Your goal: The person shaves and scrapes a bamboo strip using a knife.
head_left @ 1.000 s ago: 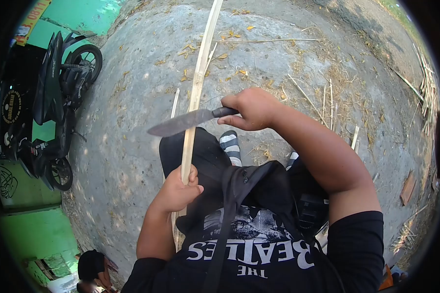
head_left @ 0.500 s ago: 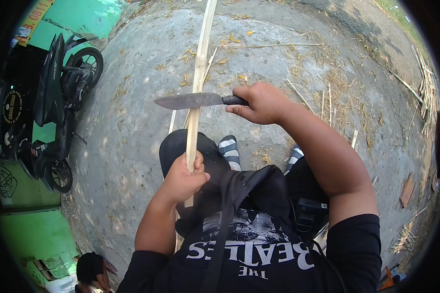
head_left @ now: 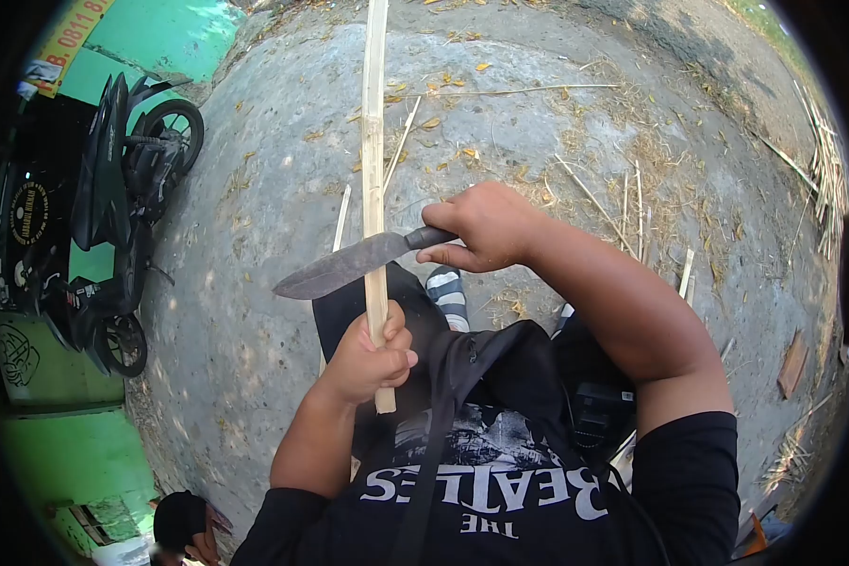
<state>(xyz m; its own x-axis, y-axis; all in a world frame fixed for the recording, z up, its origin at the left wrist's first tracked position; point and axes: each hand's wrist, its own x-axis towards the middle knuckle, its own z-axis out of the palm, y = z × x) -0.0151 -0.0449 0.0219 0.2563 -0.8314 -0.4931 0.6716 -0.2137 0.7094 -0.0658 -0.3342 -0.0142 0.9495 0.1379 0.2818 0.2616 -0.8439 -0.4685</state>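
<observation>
A long pale bamboo strip (head_left: 374, 141) runs from the top edge of the head view down toward my lap. Near its lower end, my left hand (head_left: 373, 357) is closed around it, with a short stub sticking out below the fist. My right hand (head_left: 481, 229) grips the dark handle of a large knife (head_left: 344, 268). The broad blade lies across the strip just above my left hand, its tip pointing to the lower left. Where blade and strip meet, I cannot tell how deep the edge sits.
A motorcycle (head_left: 113, 217) stands at the left by a green wall (head_left: 75, 453). Bamboo sticks (head_left: 825, 179) are piled at the far right. Thin strips (head_left: 594, 203) and dry leaves litter the concrete ground (head_left: 245, 311). Another person (head_left: 181, 524) is at the lower left.
The knife has slid down the strip toward my left hand and now tilts more. The strip's upper part has swung slightly left, and my left hand has shifted a little right.
</observation>
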